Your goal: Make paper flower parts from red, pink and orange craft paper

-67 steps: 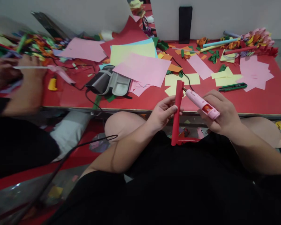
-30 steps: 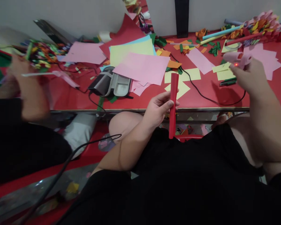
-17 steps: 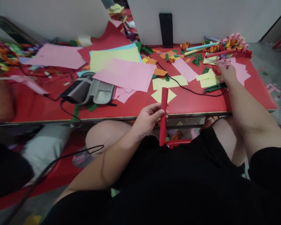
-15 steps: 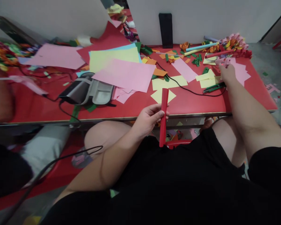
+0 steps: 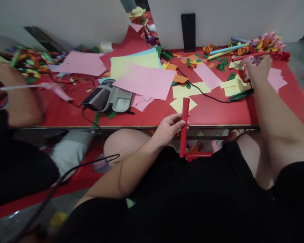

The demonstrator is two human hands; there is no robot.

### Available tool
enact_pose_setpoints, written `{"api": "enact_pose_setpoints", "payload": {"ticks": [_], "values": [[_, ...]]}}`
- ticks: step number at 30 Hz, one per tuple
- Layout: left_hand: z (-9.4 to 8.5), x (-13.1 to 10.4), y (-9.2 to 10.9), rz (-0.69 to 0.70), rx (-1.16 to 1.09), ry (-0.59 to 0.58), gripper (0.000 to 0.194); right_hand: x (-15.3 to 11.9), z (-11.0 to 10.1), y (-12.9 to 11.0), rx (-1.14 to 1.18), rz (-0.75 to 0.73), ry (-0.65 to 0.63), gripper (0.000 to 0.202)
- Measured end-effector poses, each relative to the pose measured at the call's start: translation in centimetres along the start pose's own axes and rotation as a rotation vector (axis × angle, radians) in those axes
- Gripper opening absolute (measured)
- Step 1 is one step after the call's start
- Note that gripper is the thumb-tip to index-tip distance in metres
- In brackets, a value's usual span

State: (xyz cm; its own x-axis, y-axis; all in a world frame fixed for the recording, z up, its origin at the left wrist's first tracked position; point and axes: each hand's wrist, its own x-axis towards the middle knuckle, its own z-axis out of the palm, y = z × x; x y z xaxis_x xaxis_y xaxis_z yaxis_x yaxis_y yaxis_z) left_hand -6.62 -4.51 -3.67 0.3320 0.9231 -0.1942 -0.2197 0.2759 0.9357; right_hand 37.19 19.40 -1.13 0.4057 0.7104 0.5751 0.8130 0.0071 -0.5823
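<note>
My left hand (image 5: 170,127) pinches a red folded paper strip (image 5: 184,135), which stands nearly upright at the table's front edge. Stretched out to the right, my right hand (image 5: 258,69) is wrapped round a small pink tool (image 5: 247,65), mostly covered by the fingers and blurred. Just below that hand lies a green cutter (image 5: 239,96) beside a black cable. Pale yellow paper pieces (image 5: 234,86) are left of it, and pink sheets (image 5: 276,79) lie to its right. Behind it are paper-wrapped sticks (image 5: 229,50) and curled paper flowers (image 5: 268,42).
Large pink (image 5: 145,81) and yellow sheets lie mid-table, by an open grey case (image 5: 123,99). At the left, another person's arm (image 5: 24,104) is near a pink glue gun (image 5: 57,91). A black cable crosses the red table (image 5: 205,114); another hangs over my left forearm.
The view has shifted left, so most things appear further right. My right hand has closed round the pink tool and moved it slightly. My left hand keeps its hold on the red strip.
</note>
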Motion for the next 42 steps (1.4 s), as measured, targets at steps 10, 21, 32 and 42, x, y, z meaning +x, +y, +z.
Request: {"api": "enact_pose_setpoints", "payload": {"ticks": [10,21,32,42], "values": [[1.2,-0.4,-0.4,0.233,-0.023,-0.017,0.049,-22.2,-7.3,-18.9,0.897,-0.253,-0.626,0.036],[2.4,0.2,-1.4,0.278,-0.052,-0.003,0.047,-25.4,-8.4,-20.5,0.887,-0.212,-0.422,0.012],[2.3,0.2,-1.8,0.392,0.105,0.144,0.04,-26.9,-8.6,-21.0,0.921,-0.189,-0.362,0.018],[2.6,-0.1,-1.6,0.405,0.159,0.159,0.041,-27.1,-9.0,-21.7,0.992,-0.044,-0.409,0.015]]}}
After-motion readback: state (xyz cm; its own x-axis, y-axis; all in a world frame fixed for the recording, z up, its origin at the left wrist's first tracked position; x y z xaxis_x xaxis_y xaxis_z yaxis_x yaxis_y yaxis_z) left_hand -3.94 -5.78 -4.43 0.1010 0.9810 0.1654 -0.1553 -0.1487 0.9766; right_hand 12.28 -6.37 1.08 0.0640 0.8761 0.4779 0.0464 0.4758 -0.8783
